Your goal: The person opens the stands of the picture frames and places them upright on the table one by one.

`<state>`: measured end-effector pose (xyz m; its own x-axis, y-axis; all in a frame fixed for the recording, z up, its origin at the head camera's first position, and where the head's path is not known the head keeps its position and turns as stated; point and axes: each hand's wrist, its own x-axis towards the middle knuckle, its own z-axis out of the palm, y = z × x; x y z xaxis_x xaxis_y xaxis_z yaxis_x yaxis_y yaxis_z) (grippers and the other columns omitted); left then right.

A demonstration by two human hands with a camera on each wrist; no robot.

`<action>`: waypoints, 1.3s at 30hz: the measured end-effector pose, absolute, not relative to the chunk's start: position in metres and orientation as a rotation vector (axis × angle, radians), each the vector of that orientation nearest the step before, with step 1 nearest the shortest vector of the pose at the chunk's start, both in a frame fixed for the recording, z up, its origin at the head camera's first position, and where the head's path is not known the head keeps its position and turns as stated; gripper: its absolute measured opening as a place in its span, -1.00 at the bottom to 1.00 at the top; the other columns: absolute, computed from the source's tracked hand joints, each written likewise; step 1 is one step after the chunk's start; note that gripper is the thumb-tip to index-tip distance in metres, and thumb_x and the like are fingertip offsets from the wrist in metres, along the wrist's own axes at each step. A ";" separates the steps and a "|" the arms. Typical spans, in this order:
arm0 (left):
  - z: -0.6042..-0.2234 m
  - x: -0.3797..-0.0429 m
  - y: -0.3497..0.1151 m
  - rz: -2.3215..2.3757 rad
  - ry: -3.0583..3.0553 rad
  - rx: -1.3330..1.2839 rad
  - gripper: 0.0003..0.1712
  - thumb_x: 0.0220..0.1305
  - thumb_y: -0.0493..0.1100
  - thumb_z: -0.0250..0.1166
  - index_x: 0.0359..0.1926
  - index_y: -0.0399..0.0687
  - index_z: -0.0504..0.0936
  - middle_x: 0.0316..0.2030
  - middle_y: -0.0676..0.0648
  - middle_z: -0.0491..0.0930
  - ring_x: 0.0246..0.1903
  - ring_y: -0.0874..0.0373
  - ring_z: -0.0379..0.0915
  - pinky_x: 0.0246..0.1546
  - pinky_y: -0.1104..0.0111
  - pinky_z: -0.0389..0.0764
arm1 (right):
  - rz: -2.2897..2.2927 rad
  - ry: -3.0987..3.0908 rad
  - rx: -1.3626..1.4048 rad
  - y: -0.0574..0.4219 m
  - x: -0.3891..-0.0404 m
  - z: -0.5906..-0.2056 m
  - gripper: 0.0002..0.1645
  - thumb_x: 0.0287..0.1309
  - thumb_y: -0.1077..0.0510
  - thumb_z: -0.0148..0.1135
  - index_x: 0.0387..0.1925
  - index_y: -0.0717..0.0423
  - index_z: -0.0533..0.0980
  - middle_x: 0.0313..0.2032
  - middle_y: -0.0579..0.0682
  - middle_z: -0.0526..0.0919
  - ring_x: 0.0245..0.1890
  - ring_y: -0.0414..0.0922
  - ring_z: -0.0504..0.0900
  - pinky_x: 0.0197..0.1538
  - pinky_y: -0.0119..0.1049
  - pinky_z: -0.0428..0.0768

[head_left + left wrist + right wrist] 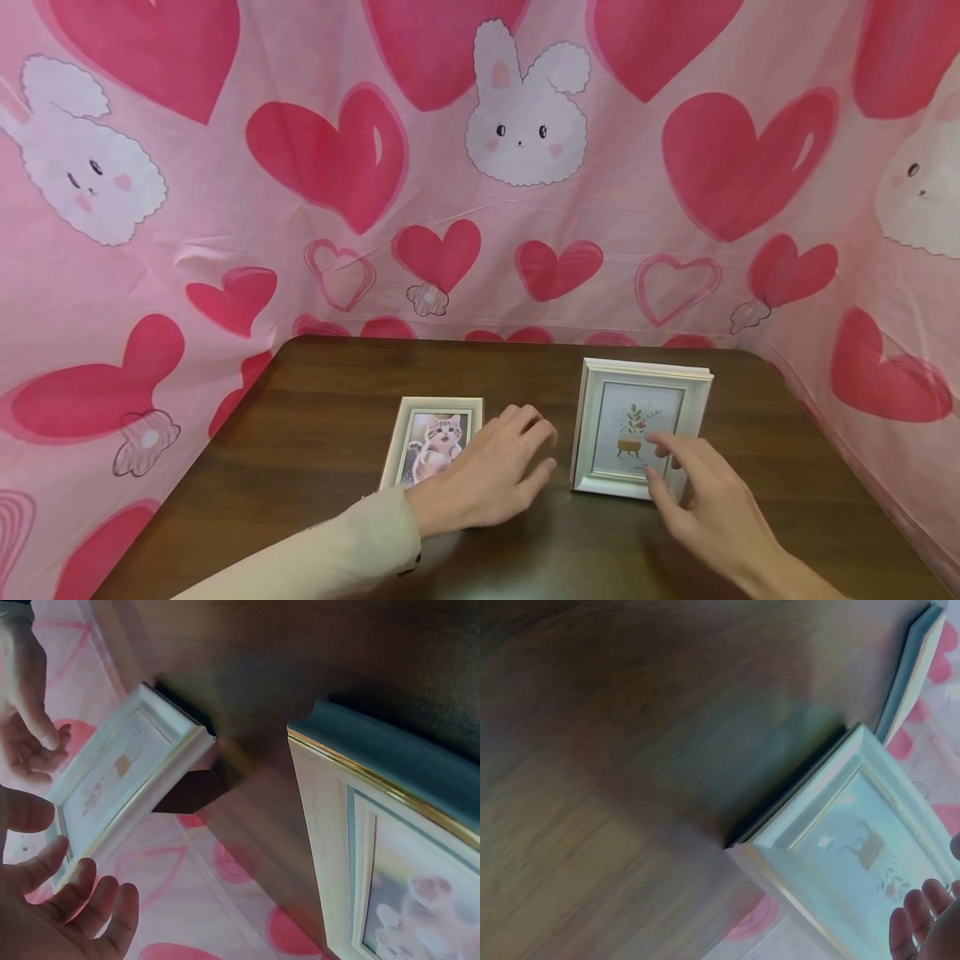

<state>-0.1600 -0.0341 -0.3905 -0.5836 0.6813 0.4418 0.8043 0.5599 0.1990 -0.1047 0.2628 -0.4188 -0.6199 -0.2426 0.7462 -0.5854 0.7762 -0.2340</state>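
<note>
Dark-brown wooden table [322,417]: at right, a white rectangular plant-print picture frame [628,425] faces the person, long axis upright; at left, a white rectangular kitten-photo frame [429,442]. Left hand [495,479] and right hand [708,504]: fingers bent, parted, holding nothing.

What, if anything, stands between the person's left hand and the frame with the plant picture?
Nothing visible does. In the head view, only bare table shows between the left hand and the plant frame. The cat frame is to that hand's left; the right hand is at the plant frame's right side.
</note>
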 end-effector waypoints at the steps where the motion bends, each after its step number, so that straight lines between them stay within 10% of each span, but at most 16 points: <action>1: -0.391 -0.159 -0.035 -0.548 -2.482 -1.218 -0.79 0.45 -0.02 0.32 0.00 0.05 0.63 -0.11 0.14 0.48 -0.07 0.20 0.39 -0.09 0.36 0.49 | 0.619 -2.228 0.616 0.260 -0.105 -0.419 -0.40 -0.13 0.30 0.51 0.08 0.13 0.65 -0.21 -0.10 0.65 -0.23 -0.16 0.54 -0.20 -0.38 0.45; 39: -0.404 -0.141 -0.056 -0.648 -2.633 -1.186 -0.89 0.43 -0.08 0.34 -0.10 0.08 0.62 -0.28 0.22 0.46 -0.29 0.31 0.33 -0.33 0.48 0.42 | 0.822 -2.372 0.582 0.210 -0.114 -0.412 -0.61 0.00 0.39 0.47 -0.29 -0.11 0.53 -0.50 -0.41 0.38 -0.54 -0.37 0.37 -0.45 -0.46 0.37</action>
<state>-0.1411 -0.0559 -0.4038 -0.6652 0.6674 0.3349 0.7466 0.5867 0.3136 -0.1136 0.2098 -0.4115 -0.7504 -0.2130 0.6257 -0.5544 0.7183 -0.4204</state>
